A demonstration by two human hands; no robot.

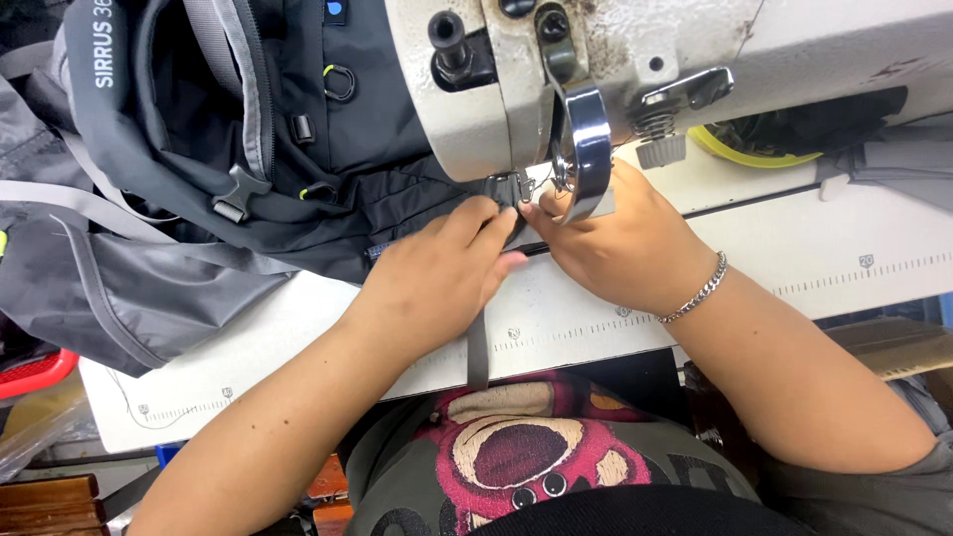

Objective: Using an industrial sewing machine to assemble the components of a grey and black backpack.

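- So, both hands are bunched up right under the sewing machine head (516, 89), pinching the same bit of work.
- Left hand (437, 278): grip clenched on the grey webbing strap (477, 347), fingertips pressing it flat just in front of the machine head.
- Right hand (620, 243): grip also pinched on the strap end, directly below the machine head's shiny metal guard (588, 149), and its fingertips meet the left hand's. There's a silver chain bracelet (695, 293) on that wrist.
- The strap runs from under the machine head straight back toward the person, over the tabletop (854, 258) edge and down the front.
- Dark backpack (199, 149) is piled up to the left of the machine head, with grey fabric, a black buckle (233, 194) and more grey straps spilling over the tabletop.
- Printed ruler marks run along the white tabletop, to the right of the machine head and below it.
- A yellow ring-shaped thing (754, 151) peeks out behind the machine head on the right; can't tell what it is.
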